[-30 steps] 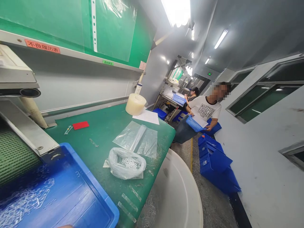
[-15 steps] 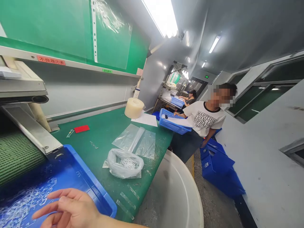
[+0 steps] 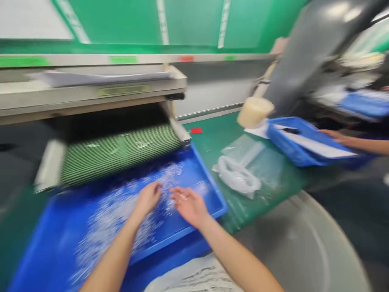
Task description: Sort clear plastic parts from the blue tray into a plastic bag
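The picture is blurred by motion. A large blue tray [image 3: 212, 190] lies in front of me under the end of a green ribbed conveyor belt [image 3: 118, 152]. Many small clear plastic parts [image 3: 121, 207] are strewn over the tray's floor. My left hand [image 3: 148, 198] reaches into the tray with its fingers curled down onto the parts. My right hand [image 3: 188, 204] hovers beside it over the tray, palm up and fingers spread. Whether either hand holds any parts is lost in the blur.
On the green table to the right lie a tied clear bag of parts [image 3: 237, 178], flat clear bags [image 3: 246, 152] and a pale tape roll [image 3: 254, 112]. Another person's hand [image 3: 334, 136] holds a blue basket [image 3: 291, 148] at the table's edge. A big white tub [image 3: 304, 243] stands below.
My view has swung left and down onto the tray and conveyor. Both my hands have come into the tray. The other person's basket has reached the table's right edge.
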The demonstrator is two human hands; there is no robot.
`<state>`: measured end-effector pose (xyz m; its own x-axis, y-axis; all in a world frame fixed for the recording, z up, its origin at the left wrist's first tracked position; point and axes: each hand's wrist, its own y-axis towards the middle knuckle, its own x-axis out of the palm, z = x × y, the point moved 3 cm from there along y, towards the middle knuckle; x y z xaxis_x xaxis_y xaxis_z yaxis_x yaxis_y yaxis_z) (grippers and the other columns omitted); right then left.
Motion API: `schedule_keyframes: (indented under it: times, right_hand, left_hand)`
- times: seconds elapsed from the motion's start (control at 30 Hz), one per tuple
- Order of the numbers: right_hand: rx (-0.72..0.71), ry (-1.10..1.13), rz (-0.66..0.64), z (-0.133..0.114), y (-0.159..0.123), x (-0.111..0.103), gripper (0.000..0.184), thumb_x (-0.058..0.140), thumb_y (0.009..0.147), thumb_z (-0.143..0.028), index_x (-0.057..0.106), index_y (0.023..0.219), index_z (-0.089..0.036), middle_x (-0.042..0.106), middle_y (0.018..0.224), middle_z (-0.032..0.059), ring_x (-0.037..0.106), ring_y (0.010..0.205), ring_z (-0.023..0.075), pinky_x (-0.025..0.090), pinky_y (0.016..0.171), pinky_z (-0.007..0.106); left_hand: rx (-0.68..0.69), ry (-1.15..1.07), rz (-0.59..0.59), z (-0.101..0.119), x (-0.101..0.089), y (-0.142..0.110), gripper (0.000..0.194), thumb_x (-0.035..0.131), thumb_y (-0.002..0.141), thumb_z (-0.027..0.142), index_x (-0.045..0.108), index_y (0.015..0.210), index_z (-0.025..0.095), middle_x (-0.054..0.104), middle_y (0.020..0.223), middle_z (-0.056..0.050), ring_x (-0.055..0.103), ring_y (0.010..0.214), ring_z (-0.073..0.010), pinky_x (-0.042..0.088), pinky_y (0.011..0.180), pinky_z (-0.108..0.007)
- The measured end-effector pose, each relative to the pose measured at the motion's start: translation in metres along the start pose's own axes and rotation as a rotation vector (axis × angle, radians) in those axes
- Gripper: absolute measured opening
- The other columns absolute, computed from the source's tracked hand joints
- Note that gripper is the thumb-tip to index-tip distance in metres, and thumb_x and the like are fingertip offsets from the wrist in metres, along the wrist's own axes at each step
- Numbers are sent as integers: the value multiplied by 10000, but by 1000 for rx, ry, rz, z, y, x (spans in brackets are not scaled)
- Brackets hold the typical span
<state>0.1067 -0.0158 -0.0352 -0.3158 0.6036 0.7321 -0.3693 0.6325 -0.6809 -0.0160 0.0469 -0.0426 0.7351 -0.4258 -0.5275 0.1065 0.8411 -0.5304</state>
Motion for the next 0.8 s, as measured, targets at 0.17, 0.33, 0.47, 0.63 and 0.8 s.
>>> schedule_keyframes:
  times: [0.17, 0.33, 0.47, 0.63, 0.8]
  right_hand:
    - [87, 3, -19, 1, -1, -3, 368, 286, 845, -304, 603, 892, -123, 588, 1021, 69, 507, 982, 161, 408, 814, 269]
    - [105, 6, 6, 5, -5, 0, 389, 275, 852, -310, 582, 942, -87, 541, 1097, 113, 480, 1033, 172, 402, 841, 271]
    - [94, 17, 27, 4, -5, -1, 373, 267, 858, -307, 560, 970, -105, 538, 1102, 116, 495, 1018, 178, 414, 822, 292]
    - [71, 35, 34, 2, -7, -2, 376, 242, 870, -312, 548, 982, -126, 578, 1045, 101, 513, 997, 177, 421, 806, 290]
    - [45, 67, 9, 2, -7, -2, 368, 243, 873, -305, 535, 996, -118, 577, 1050, 100, 511, 1003, 182, 413, 823, 286]
  left_hand:
    - [-147, -177, -50, -8, -20, -30, 250, 504, 649, 220, 593, 870, 146, 550, 616, -3, 489, 547, -125, 384, 557, -242]
    - [-267, -436, -69, -6, -12, -45, 234, 536, 635, 274, 592, 814, 135, 560, 620, -4, 483, 528, -104, 380, 521, -224]
    - [-279, -533, -68, -8, -11, -49, 229, 582, 602, 285, 572, 774, 133, 544, 584, 11, 481, 525, -95, 374, 507, -210]
    - [-267, -542, -93, -4, -7, -48, 215, 568, 611, 294, 533, 752, 136, 528, 537, 19, 474, 506, -91, 364, 487, -202]
    - [-270, -525, -120, -1, -5, -42, 201, 557, 602, 299, 514, 722, 144, 522, 528, 26, 466, 491, -89, 355, 478, -200]
